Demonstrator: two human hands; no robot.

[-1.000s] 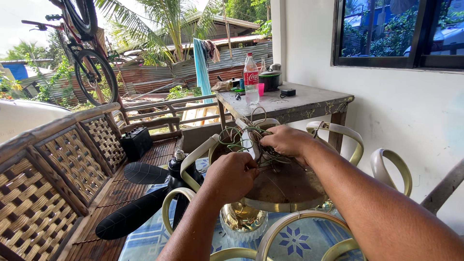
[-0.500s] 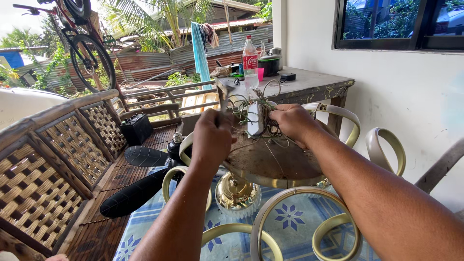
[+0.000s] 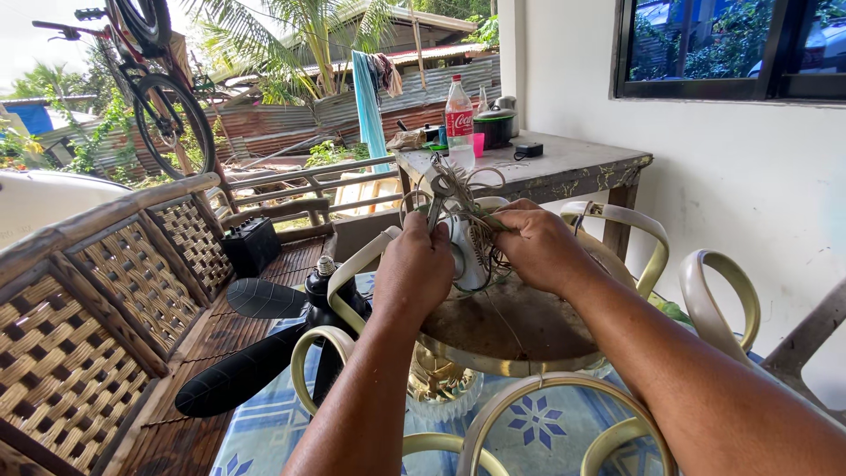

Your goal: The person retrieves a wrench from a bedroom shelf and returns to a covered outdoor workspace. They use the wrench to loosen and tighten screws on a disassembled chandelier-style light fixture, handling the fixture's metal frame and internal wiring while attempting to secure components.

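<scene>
My left hand (image 3: pixel 412 267) grips a pair of pliers (image 3: pixel 438 195) whose jaws point up into a bundle of thin wires (image 3: pixel 467 211). My right hand (image 3: pixel 539 248) pinches the same wires just to the right of the pliers. The wires rise from a white cylinder (image 3: pixel 465 256) standing on a round brass-coloured base plate (image 3: pixel 511 330) of a light fixture. Curved cream metal arms (image 3: pixel 357 260) of the fixture loop around it. The fixture rests on a blue patterned cloth (image 3: pixel 264 423).
A black fan blade unit (image 3: pixel 264 353) lies left of the fixture on a woven wooden bench (image 3: pixel 97 308). Behind stands a worn table (image 3: pixel 564 167) with a soda bottle (image 3: pixel 459 115) and small items. A white wall (image 3: pixel 731 203) is at right.
Both hands have lifted slightly and closed in on the wire bundle. The pliers now stand upright in my left hand among the wires.
</scene>
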